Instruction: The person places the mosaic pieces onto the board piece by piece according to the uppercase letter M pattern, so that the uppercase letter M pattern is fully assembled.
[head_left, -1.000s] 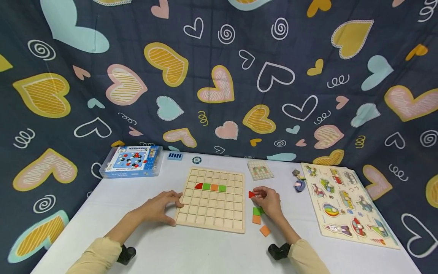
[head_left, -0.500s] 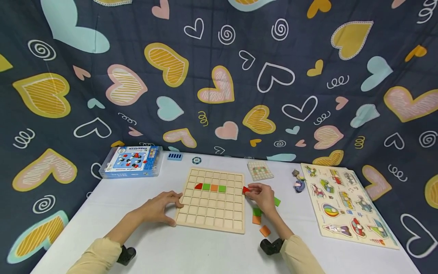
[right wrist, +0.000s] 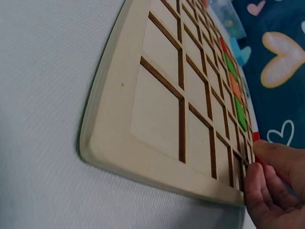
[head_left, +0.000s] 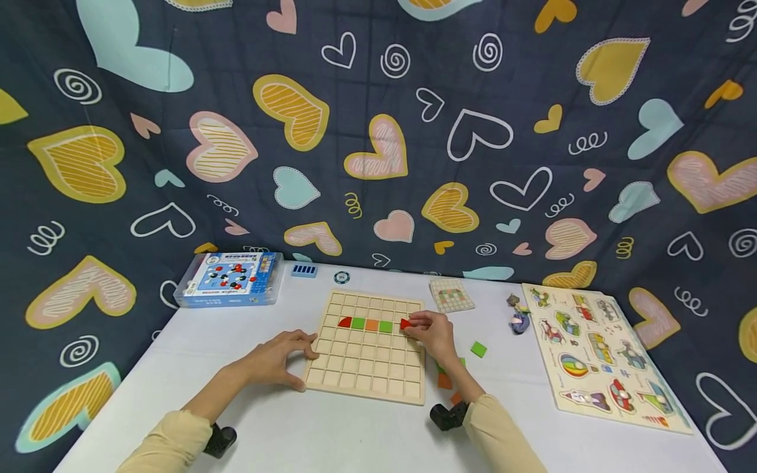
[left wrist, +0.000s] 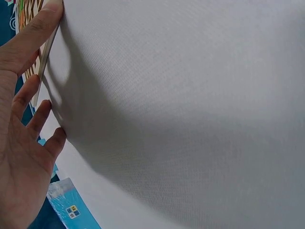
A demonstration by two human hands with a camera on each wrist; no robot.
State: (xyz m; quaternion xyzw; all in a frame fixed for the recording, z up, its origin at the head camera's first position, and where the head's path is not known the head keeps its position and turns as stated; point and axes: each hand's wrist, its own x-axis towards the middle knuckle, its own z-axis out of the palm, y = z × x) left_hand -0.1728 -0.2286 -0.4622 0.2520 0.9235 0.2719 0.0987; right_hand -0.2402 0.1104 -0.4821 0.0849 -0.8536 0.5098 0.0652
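The red piece [head_left: 405,324] is a small flat wooden tile, sitting over the wooden grid board [head_left: 369,374] in the third row from the far edge, right after the green tile that ends the row of four. The board itself is pale wood with square cells, lying flat.

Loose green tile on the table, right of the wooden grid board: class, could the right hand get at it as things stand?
Probably yes. The loose green tile lies in the open just beside the right hand, nothing covering it, though that hand now pinches a red piece.
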